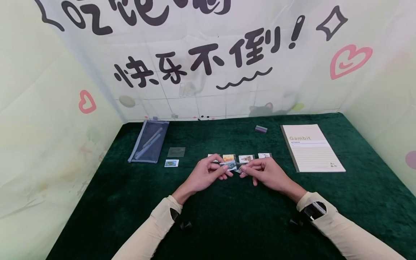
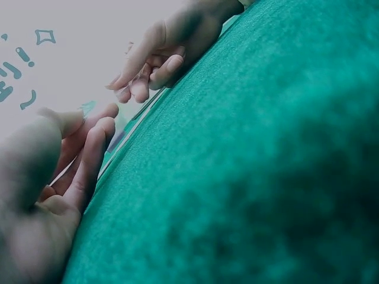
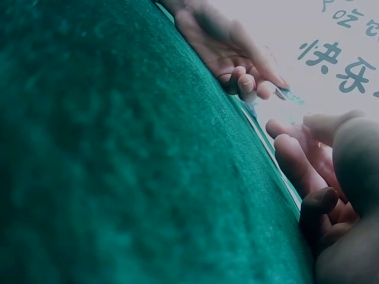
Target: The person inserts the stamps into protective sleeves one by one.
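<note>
Above the middle of the table, my left hand (image 1: pixel 206 171) pinches a small picture card (image 1: pixel 231 165) between thumb and fingers. Close by on the right, my right hand (image 1: pixel 267 174) pinches a small clear piece, seemingly a plastic sleeve (image 1: pixel 239 168); its edges are hard to make out. The left wrist view shows the right hand (image 2: pixel 172 50) with thumb and forefinger together. In the right wrist view the left hand (image 3: pixel 228 53) holds the card (image 3: pixel 290 96) out by one end. Behind the hands lies a row of several picture cards (image 1: pixel 246 158), partly hidden by the fingers.
On the left lie another picture card (image 1: pixel 171 163), a clear sleeve (image 1: pixel 176 152) and a blue zip pouch (image 1: pixel 149 141) with pens. A purple eraser-like block (image 1: pixel 261 129) sits at the back, and a notebook (image 1: pixel 313 148) lies right. Printed cloth walls (image 1: pixel 195 104) enclose the green table (image 1: pixel 227 224).
</note>
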Tool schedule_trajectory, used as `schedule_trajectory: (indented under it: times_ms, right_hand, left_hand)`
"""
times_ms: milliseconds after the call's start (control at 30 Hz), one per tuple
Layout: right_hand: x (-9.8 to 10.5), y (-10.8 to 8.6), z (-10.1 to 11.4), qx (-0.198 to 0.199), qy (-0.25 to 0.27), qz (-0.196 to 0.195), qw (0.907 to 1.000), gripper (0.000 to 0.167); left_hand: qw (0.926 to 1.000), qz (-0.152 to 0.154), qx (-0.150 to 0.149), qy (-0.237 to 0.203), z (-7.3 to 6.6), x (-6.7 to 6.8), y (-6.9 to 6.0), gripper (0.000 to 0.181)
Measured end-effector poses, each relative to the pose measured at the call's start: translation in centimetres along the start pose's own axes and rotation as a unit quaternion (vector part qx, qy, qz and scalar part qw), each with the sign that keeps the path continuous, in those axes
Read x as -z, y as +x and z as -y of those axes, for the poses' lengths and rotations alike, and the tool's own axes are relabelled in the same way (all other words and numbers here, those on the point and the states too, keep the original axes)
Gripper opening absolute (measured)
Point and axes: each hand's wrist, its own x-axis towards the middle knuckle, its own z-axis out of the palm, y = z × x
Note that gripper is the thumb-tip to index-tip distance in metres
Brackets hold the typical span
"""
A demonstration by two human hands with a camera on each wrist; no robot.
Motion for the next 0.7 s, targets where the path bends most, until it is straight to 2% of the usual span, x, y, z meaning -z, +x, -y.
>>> schedule_trajectory:
  times_ms: [700]
  right_hand:
    - [-0.02,-0.11,-0.04,0.01,0.002,-0.002,0.9999,0.029]
  left_hand:
    - [1.0,-0.001,0.005,-0.004,-0.09,-0.03,-0.07,0.024]
